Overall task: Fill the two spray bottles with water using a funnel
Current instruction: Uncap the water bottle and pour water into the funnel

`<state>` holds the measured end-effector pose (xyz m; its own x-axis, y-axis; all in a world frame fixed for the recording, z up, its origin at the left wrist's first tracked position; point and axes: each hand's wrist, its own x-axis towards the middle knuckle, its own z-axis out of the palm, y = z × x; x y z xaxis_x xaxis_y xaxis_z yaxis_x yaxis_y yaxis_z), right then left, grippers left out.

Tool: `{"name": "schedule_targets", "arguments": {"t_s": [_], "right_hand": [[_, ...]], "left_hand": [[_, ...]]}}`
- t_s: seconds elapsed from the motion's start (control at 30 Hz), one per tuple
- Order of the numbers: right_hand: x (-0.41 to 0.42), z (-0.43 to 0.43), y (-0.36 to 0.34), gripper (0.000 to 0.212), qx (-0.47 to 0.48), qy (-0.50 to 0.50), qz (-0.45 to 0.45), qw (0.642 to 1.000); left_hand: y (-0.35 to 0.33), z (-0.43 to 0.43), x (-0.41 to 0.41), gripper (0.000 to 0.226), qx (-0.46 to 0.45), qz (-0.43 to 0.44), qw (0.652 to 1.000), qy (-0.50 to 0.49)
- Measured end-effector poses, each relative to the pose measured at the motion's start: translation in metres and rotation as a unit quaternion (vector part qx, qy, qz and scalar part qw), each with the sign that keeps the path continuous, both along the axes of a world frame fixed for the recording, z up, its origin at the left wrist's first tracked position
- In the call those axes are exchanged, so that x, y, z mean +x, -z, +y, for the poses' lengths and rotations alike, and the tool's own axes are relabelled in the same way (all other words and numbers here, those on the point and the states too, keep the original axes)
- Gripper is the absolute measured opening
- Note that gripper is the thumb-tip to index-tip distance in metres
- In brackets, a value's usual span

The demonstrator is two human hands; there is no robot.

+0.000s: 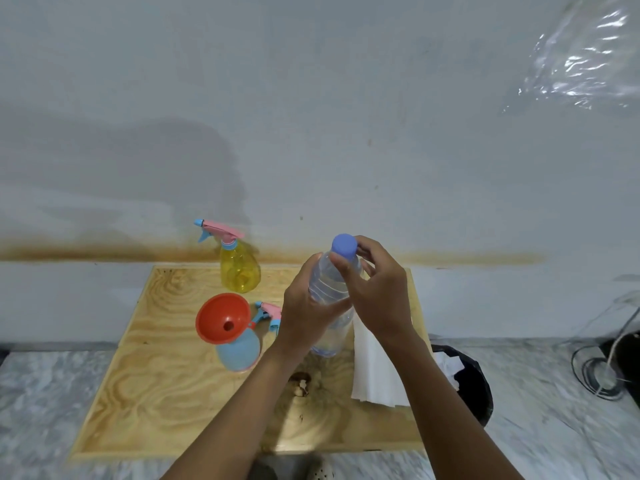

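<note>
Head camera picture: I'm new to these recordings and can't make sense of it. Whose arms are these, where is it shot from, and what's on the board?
There is no machine here. A person wears a camera on the head, looking down at their own arms. The left hand grips a clear water bottle; the right hand has fingers at its blue cap. On the wooden board stand a yellow spray bottle and a blue spray bottle with a red funnel in its neck. Its sprayer head lies behind it, white paper to the right.
</note>
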<state>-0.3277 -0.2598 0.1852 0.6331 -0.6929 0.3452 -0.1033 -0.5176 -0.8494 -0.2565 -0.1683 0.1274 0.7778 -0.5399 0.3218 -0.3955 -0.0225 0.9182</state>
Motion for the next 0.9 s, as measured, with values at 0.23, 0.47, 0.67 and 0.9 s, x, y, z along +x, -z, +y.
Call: {"name": "schedule_targets", "arguments": {"t_s": [0.23, 0.47, 0.67, 0.9], "right_hand": [[-0.011, 0.007, -0.001, 0.031, 0.062, -0.012, -0.014, 0.998], [-0.017, 0.000, -0.012, 0.043, 0.104, -0.057, 0.002, 0.993], [-0.010, -0.004, -0.015, 0.029, 0.037, -0.049, 0.012, 0.998], [-0.013, -0.020, -0.017, 0.028, -0.019, -0.115, 0.042, 0.992]], "left_hand": [[-0.016, 0.010, -0.007, 0.064, -0.004, 0.049, 0.997, 0.060], [-0.026, 0.016, -0.013, 0.060, 0.008, 0.090, 0.992, 0.084], [-0.025, 0.016, -0.012, 0.062, 0.037, 0.083, 0.994, 0.056], [-0.024, 0.015, -0.013, 0.058, 0.045, 0.084, 0.994, 0.053]]}}
